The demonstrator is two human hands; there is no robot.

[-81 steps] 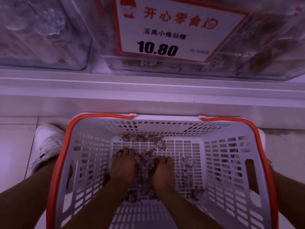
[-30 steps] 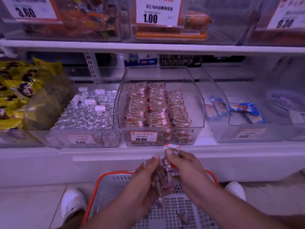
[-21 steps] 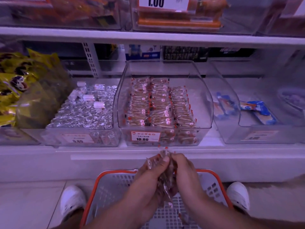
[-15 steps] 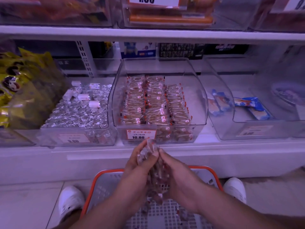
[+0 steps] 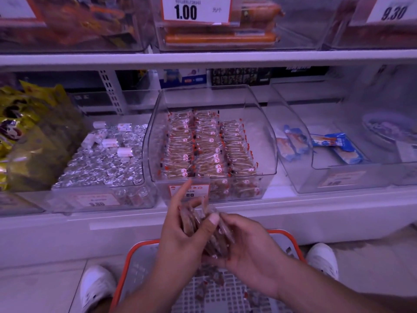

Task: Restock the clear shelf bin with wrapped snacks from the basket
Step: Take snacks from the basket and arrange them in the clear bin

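A bunch of clear-wrapped brown snacks (image 5: 211, 239) is pressed between both my hands, above the white basket with an orange rim (image 5: 291, 239) on the floor. My left hand (image 5: 180, 231) cups the bunch from the left, forefinger stretched up toward the shelf. My right hand (image 5: 246, 242) holds it from the right. Straight ahead on the lower shelf stands the clear shelf bin (image 5: 155, 141), with three neat rows of the same snacks inside and a price tag on its front. A few loose snacks (image 5: 203, 283) lie in the basket bottom.
A clear bin of silver-wrapped sweets (image 5: 99, 163) stands left of the target bin, yellow bags (image 5: 24, 132) further left. Right of it is a bin with blue packets (image 5: 334, 143). An upper shelf (image 5: 203, 57) with more bins overhangs. My white shoes (image 5: 97, 288) flank the basket.
Both hands scooped snacks from the basket bottom, lifted them in front of the shelf, and have been squaring the bunch; the left forefinger has now come off the bunch and points up.
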